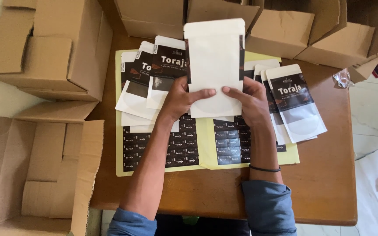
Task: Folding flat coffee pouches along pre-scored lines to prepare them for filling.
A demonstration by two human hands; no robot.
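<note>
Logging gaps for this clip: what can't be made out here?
- Head view: the white pouch shows only its blank side; its other face is turned away.
- Sticker sheets: partly hidden by both forearms and pouches.
- Cardboard boxes: cut off by the frame edges.

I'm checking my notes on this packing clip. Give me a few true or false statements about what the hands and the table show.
1. Both hands hold one white pouch upright above the table. True.
2. The left hand rests flat on a cardboard box. False: it grips the pouch's lower left edge.
3. Labelled pouches lie to the right of the right hand. True.
4. Yellow sticker sheets lie under the hands. True.
5. The cardboard boxes are taped shut. False: their flaps are open.
</note>
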